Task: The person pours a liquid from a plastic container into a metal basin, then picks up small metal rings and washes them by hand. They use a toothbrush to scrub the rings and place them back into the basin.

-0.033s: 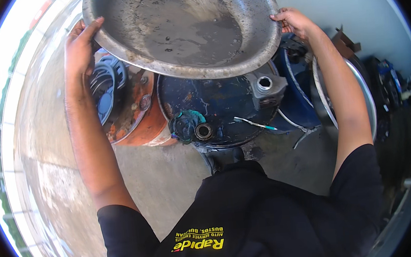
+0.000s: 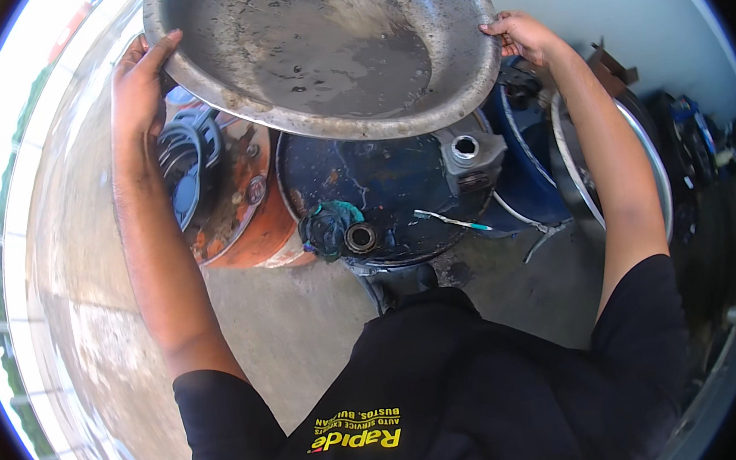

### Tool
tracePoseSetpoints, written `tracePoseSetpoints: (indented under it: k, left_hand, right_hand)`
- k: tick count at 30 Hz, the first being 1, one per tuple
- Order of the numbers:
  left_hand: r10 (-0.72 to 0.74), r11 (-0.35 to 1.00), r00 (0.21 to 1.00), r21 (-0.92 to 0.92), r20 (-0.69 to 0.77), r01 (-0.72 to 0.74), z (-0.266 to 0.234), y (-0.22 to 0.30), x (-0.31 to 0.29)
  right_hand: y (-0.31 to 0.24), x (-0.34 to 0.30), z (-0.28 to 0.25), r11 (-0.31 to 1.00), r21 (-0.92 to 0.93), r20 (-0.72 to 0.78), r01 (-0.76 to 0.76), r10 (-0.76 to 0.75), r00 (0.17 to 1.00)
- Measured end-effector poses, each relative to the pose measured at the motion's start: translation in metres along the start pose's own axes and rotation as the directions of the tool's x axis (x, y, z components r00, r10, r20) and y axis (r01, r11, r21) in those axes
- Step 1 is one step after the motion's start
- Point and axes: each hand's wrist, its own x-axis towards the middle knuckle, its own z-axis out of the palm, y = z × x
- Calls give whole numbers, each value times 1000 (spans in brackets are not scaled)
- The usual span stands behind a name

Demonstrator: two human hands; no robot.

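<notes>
concrete floor (image 2: 280, 315) lies around a blue drum (image 2: 390, 176), with an orange drum (image 2: 253, 248) to its left. on the blue drum's top sit a grey jug (image 2: 476, 170) at right, a toothbrush (image 2: 454, 221) and a dark ring (image 2: 348, 240) at the near side. a basin (image 2: 290, 121) is held up over the drum's far side: dull grimy metal, dark grey wetness across its bottom. both arms (image 2: 167, 263) reach far and wide; the left hand (image 2: 140, 83) grasps the left rim, the right hand (image 2: 521, 38) pinches the right rim.

basin (image 2: 334, 127): silver, dark-speckled | drum (image 2: 398, 171): dark blue | toothbrush (image 2: 454, 221): white-teal | shirt (image 2: 518, 382): black
</notes>
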Motion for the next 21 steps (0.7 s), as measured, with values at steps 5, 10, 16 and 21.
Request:
tracePoseSetpoints:
  k: [5,10,16,21]
  left_hand:
    - [127,992,982,-8,141,-127,101,30,19]
    - [159,986,959,-86,236,-142,216,35,14]
    - [141,920,952,-391,272,-24,343,26,-16]
    - [61,904,939,-417,338,92,418,3,-29]
  right_hand:
    - [23,-50,-77,999,-16,-189,-51,47,981]
    - [75,-98,-175,985,12,-262,-175,172,950]
    - [149,-164,-261,990,95,-380,-107,136,915]
    - [222,-188,-325,974,179,-416,-137,201,887]
